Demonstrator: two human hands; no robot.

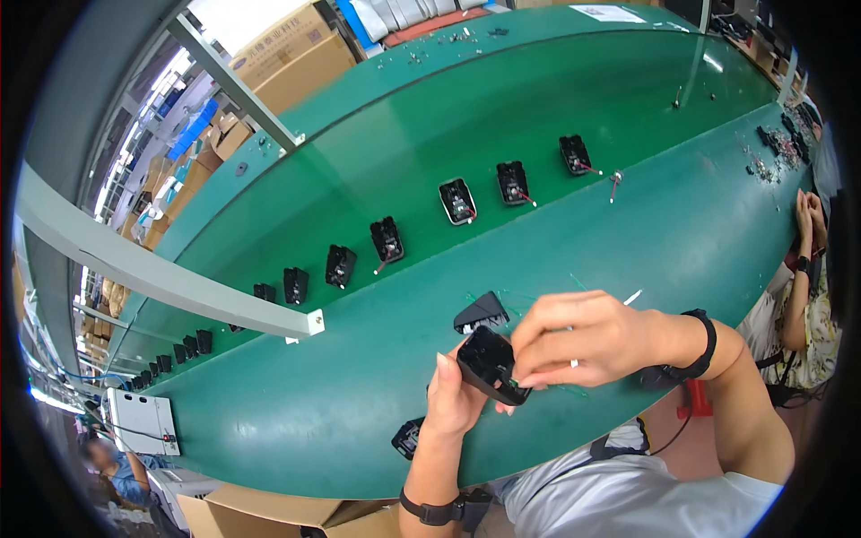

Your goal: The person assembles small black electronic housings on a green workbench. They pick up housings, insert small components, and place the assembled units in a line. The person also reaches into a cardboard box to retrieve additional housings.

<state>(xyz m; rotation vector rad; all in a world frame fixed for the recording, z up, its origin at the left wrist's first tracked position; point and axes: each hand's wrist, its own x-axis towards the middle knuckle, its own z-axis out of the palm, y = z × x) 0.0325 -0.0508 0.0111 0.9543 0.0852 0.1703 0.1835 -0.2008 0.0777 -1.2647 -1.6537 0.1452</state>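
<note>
Factory hall with a green conveyor belt (430, 157) sweeping from nine o'clock to two o'clock, and a long green workbench (314, 394) along its near side. On the belt, a spaced row of open black housings (387, 238), several with red leads trailing. At eleven o'clock, beyond the belt, a cardboard carton (305, 67); at eight o'clock, a white box-shaped unit (139, 421); near three o'clock, a co-worker's hands (810, 220). Toward five o'clock, above the bench, an open black plastic housing (484, 357), tilted and gripped in the left hand (456, 402), thumb at its nine-o'clock side. Right hand (581, 342) at three o'clock from it, fingertips bunched at its four-o'clock end; impossible to tell from here whether pinching anything. Just past the housing at twelve o'clock, a wedge-shaped black part (482, 312) on the bench; toward eight o'clock, another black part (406, 439), partly hidden by the left forearm.
</note>
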